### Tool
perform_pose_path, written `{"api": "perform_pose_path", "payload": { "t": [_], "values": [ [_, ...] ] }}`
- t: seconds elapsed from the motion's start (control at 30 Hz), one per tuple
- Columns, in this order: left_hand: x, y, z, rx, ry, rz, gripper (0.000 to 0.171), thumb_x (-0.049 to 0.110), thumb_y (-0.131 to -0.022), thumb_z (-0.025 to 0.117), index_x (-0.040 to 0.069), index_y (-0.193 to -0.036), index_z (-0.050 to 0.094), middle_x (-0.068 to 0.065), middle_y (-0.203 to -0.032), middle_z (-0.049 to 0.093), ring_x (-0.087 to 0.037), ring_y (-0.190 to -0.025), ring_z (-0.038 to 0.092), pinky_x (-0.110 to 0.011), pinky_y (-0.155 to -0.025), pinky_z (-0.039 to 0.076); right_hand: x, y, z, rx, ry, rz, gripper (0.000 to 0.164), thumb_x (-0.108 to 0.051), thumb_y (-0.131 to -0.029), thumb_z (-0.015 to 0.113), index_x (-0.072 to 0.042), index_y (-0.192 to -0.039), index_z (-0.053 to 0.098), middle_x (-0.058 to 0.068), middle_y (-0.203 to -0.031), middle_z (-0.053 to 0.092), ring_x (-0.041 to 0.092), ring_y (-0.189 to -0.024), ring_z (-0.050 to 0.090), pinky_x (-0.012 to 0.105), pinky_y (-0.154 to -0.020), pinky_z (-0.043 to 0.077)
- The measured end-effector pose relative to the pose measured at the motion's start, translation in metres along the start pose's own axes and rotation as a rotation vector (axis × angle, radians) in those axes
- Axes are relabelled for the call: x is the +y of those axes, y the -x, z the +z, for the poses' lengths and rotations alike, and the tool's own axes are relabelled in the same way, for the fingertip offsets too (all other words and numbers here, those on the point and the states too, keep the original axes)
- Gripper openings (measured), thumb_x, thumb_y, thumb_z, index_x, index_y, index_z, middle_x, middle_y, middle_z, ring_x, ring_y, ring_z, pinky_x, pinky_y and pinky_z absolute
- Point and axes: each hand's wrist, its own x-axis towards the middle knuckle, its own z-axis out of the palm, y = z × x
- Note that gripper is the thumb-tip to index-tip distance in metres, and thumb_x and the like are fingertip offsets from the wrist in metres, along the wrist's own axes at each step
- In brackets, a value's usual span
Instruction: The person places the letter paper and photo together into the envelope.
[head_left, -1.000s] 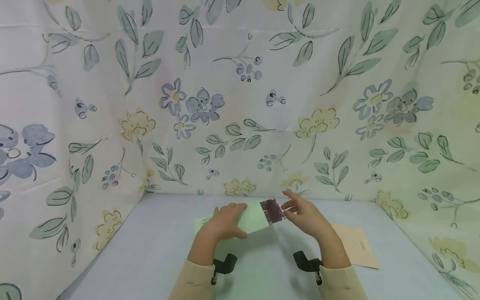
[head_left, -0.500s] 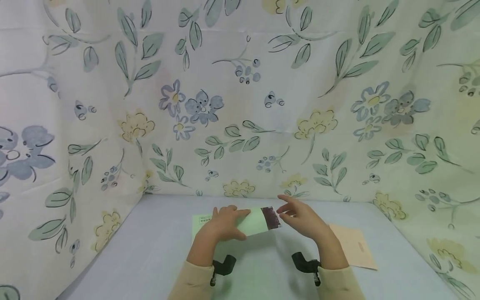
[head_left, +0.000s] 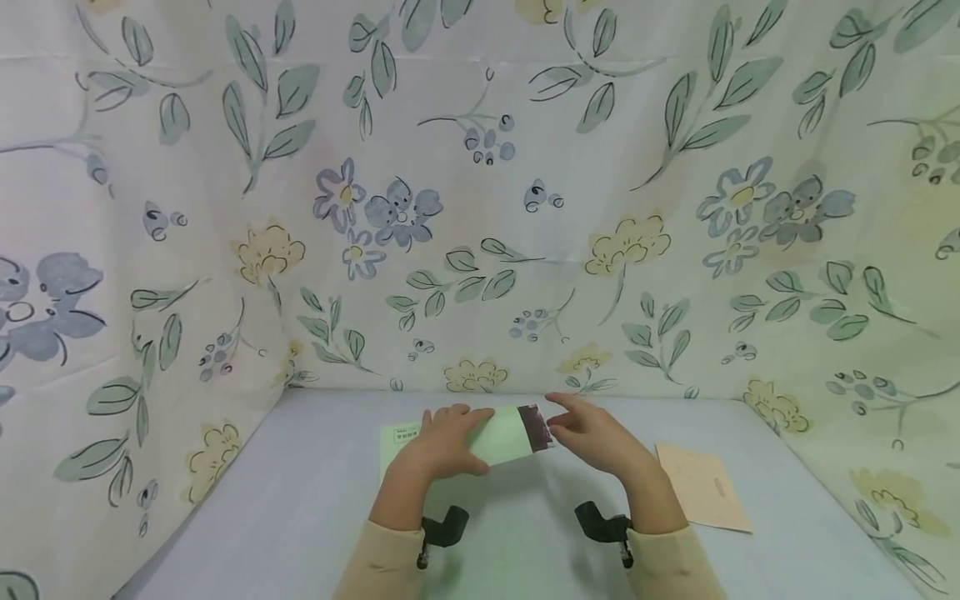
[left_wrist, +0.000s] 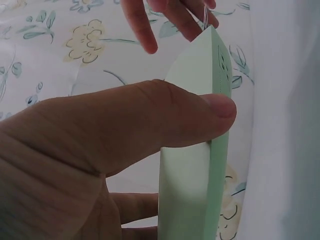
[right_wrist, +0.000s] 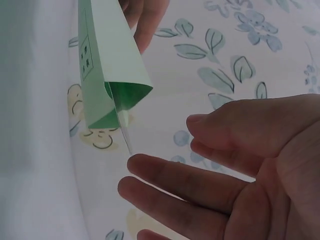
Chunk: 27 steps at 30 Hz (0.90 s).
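My left hand (head_left: 442,450) grips a pale green paper envelope (head_left: 501,437), its thumb along the near edge and fingers behind. In the right wrist view the envelope (right_wrist: 112,45) gapes at its right end. A thin photo-like card (head_left: 535,427), dark reddish-brown with a pale edge, sticks out of that mouth. My right hand (head_left: 596,437) is at the card's outer end, fingers extended; in the right wrist view a fingertip meets the card's edge (right_wrist: 123,132) and the thumb stands apart. Green paper with a printed box (head_left: 397,437) shows left of my left hand; whether it is the same envelope, I cannot tell.
A peach-coloured envelope or sheet (head_left: 705,487) lies on the pale table (head_left: 285,517) to the right. Floral cloth (head_left: 480,208) hangs behind the table and along both sides. Black camera mounts (head_left: 446,527) are strapped at both wrists.
Less of the card shows than a second ago; it has slid leftward into the green envelope. My right hand has followed to the left, while my left hand keeps its grip.
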Motion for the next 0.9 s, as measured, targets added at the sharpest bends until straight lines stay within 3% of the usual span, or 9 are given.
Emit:
{"api": "perform_pose_path", "payload": {
  "t": [0.3,0.6,0.9],
  "values": [
    [0.001,0.000,0.001,0.019,-0.008,0.023,0.080,0.035,-0.066,0.081,0.024,-0.138,0.048,-0.009,-0.135,0.046,-0.032,-0.125,0.040,-0.063,-0.108,0.011,-0.006,-0.004,0.006,-0.053,-0.010,-0.033,0.052,-0.019,-0.094,0.057,-0.020,-0.142,0.040,0.005,-0.117,0.063,0.021,-0.107,0.059,0.045,-0.088,0.050],
    [0.015,-0.008,0.009,-0.017,-0.026,0.062,0.080,0.037,-0.067,0.079,0.026,-0.139,0.047,-0.006,-0.136,0.046,-0.025,-0.128,0.039,-0.063,-0.109,0.011,0.000,0.008,0.000,-0.031,0.016,0.025,0.050,-0.021,-0.094,0.057,-0.022,-0.141,0.041,0.001,-0.116,0.063,0.022,-0.107,0.059,0.047,-0.088,0.049],
    [0.013,0.001,0.001,-0.023,-0.060,0.008,0.080,0.038,-0.068,0.081,0.026,-0.139,0.047,-0.006,-0.137,0.046,-0.025,-0.130,0.037,-0.063,-0.108,0.011,-0.007,0.001,0.007,-0.078,-0.008,-0.055,0.050,-0.022,-0.094,0.056,-0.019,-0.141,0.041,0.003,-0.118,0.062,0.022,-0.107,0.058,0.045,-0.085,0.050]
  ]
}}
